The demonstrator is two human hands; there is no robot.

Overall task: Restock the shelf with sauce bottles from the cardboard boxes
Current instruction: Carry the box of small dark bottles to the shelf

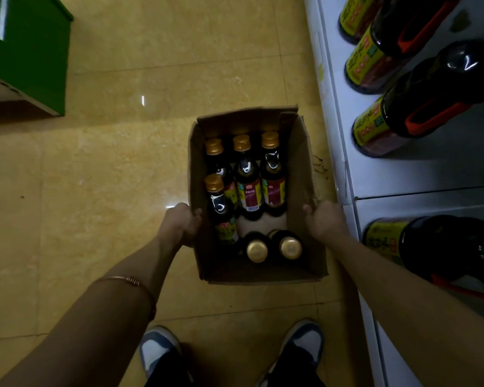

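An open brown cardboard box (299, 163) is below me over the tiled floor, holding several dark sauce bottles (248, 180) with gold caps. Some lean, and two stand upright at the near end. My left hand (180, 223) grips the box's left wall, thumb over the rim. On the opposite wall my right hand (326, 220) grips the rim the same way. To the right stands the white shelf (419, 174), with large dark sauce bottles (419, 115) with yellow labels and red handles on it.
A green box (31, 51) sits on the floor at the far left. Yellow floor tiles (109, 177) spread left of the cardboard box. My two shoes (160, 350) stand just behind the box, close to the shelf's base.
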